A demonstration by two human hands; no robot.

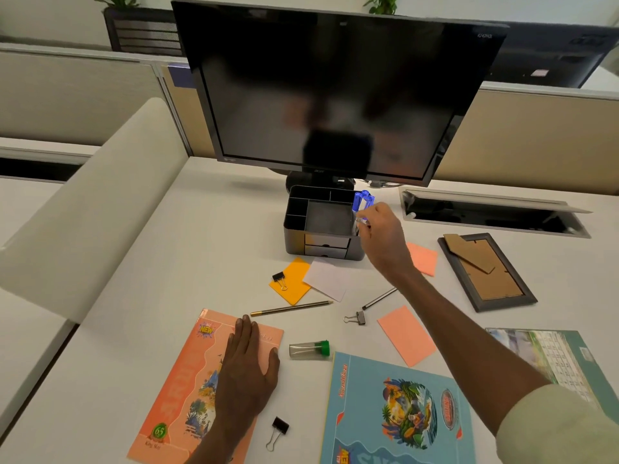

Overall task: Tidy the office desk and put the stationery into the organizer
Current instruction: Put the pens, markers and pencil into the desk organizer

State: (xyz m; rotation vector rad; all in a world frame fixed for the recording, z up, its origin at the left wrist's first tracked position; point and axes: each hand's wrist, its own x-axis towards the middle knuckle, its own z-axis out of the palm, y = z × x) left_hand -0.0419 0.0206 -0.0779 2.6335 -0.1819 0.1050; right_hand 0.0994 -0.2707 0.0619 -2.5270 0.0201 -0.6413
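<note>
A dark grey organizer (294,226) with several compartments and two small drawers stands below the monitor. My right hand (382,236) grips blue pens (362,200) upright over the organizer's right edge. My left hand (249,363) lies flat on an orange notebook (181,390). Loose on the desk lie a pencil (291,308), a dark pen (378,299), a green-capped clear tube (310,349), black binder clips (279,279) (278,430), a silver binder clip (356,318), and orange (294,283), white (326,279) and pink notes (407,334) (423,257).
A black monitor (335,92) looms over the organizer. A picture frame (485,272) lies face down at the right, behind it an open cable slot (489,216). A blue notebook (398,413) and a calendar (552,356) lie near the front right.
</note>
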